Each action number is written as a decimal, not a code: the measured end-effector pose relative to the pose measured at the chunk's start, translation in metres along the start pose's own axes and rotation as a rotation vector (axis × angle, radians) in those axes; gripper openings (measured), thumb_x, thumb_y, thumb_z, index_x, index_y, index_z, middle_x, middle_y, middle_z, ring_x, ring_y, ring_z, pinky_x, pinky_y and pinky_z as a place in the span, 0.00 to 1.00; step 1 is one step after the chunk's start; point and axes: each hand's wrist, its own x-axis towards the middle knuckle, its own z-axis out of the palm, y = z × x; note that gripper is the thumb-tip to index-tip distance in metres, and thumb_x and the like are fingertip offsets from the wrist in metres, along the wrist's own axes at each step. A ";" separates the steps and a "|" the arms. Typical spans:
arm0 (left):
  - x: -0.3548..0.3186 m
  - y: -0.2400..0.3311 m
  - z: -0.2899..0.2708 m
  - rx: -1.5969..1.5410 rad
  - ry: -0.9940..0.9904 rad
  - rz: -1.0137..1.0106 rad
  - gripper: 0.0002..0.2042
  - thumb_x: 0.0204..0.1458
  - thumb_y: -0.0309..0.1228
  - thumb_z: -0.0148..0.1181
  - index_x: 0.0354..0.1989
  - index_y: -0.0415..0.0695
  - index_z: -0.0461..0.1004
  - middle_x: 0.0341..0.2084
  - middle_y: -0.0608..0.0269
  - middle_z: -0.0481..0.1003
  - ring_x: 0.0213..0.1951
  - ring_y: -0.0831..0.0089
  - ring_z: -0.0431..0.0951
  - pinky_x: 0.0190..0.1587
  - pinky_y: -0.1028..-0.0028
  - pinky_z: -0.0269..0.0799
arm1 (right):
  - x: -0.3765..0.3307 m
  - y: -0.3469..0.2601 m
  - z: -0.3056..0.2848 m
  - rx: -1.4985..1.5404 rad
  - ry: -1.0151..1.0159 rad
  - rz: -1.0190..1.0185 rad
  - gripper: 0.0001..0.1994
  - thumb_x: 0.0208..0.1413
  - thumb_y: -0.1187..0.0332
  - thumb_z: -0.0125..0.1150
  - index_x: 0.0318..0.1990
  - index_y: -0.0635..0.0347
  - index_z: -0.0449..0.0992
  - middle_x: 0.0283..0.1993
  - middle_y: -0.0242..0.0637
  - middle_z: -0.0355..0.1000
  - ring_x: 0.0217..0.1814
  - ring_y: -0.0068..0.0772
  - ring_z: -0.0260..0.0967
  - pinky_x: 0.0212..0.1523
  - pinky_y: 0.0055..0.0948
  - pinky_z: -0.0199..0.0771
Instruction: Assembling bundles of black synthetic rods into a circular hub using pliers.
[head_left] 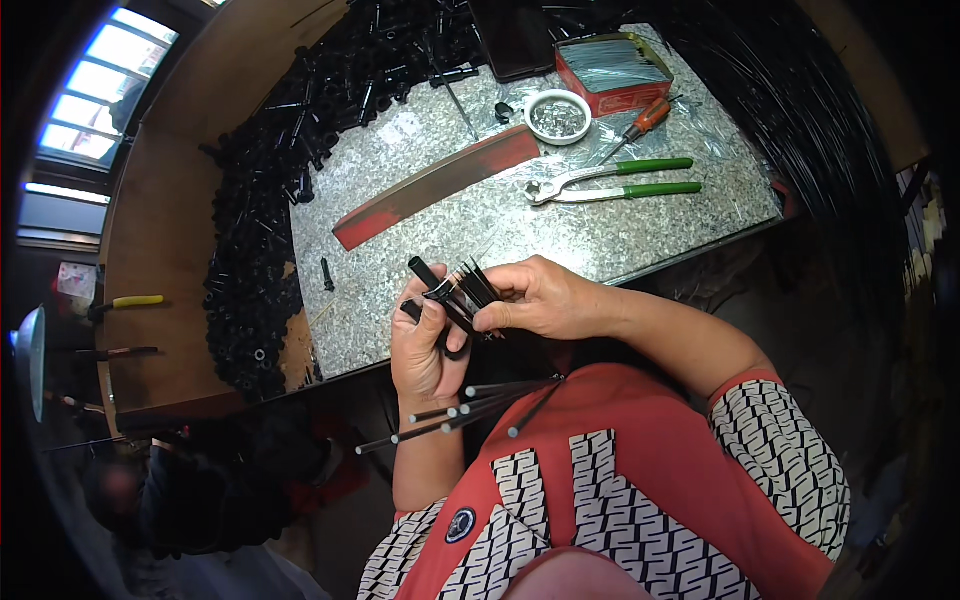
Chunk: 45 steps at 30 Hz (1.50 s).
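Observation:
My left hand (418, 350), palm up near the table's front edge, is closed around a black tubular part (424, 270) that looks like an umbrella runner. From the right, my right hand (545, 298) pinches a fan of thin black ribs (475, 285) against that part. The hands meet there, and my fingers hide where the pieces join. Several dark rods (470, 405) with pale round tips stick out below the hands, in front of my red top; their link to the held part is hidden.
On the speckled tabletop (390, 160) lie a worn red bar (440, 185), green-handled pincers (620, 180) and an orange-handled screwdriver (645, 125). Behind them stand a white bowl (558, 140) of small metal bits and a red box (620, 95) of wires. Black parts (245, 270) heap up leftward; long black rods (800, 130) lie right.

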 end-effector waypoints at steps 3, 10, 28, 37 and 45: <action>0.000 0.001 0.004 0.030 0.037 -0.018 0.18 0.51 0.30 0.64 0.47 0.35 0.69 0.40 0.51 0.75 0.20 0.80 0.70 0.19 0.86 0.63 | 0.000 0.006 -0.001 -0.054 -0.003 -0.026 0.12 0.56 0.61 0.60 0.34 0.62 0.76 0.22 0.29 0.68 0.26 0.17 0.59 0.28 0.23 0.62; -0.001 -0.001 0.009 0.159 0.100 0.023 0.17 0.54 0.33 0.61 0.44 0.32 0.70 0.43 0.50 0.74 0.22 0.79 0.72 0.23 0.85 0.66 | 0.001 0.001 0.000 0.007 -0.030 -0.047 0.13 0.55 0.57 0.62 0.36 0.59 0.79 0.21 0.28 0.64 0.26 0.17 0.57 0.28 0.23 0.60; -0.007 0.000 0.011 0.175 0.154 0.061 0.18 0.57 0.37 0.56 0.45 0.32 0.70 0.31 0.59 0.75 0.20 0.82 0.67 0.25 0.84 0.63 | 0.004 0.003 -0.002 0.054 -0.056 0.075 0.15 0.57 0.58 0.60 0.27 0.61 0.74 0.21 0.27 0.70 0.23 0.16 0.62 0.24 0.22 0.61; -0.006 -0.002 0.014 0.222 0.180 0.066 0.18 0.59 0.37 0.53 0.46 0.32 0.70 0.29 0.62 0.74 0.20 0.82 0.66 0.26 0.84 0.62 | 0.006 -0.015 -0.011 0.059 -0.157 0.194 0.11 0.58 0.60 0.58 0.35 0.59 0.76 0.25 0.24 0.70 0.24 0.12 0.63 0.23 0.15 0.59; -0.008 -0.004 0.018 0.277 0.129 0.096 0.19 0.59 0.37 0.54 0.47 0.31 0.70 0.28 0.59 0.74 0.21 0.82 0.66 0.26 0.82 0.63 | 0.007 -0.011 -0.008 0.096 -0.174 0.128 0.11 0.61 0.61 0.54 0.38 0.60 0.75 0.29 0.26 0.70 0.29 0.14 0.64 0.30 0.18 0.65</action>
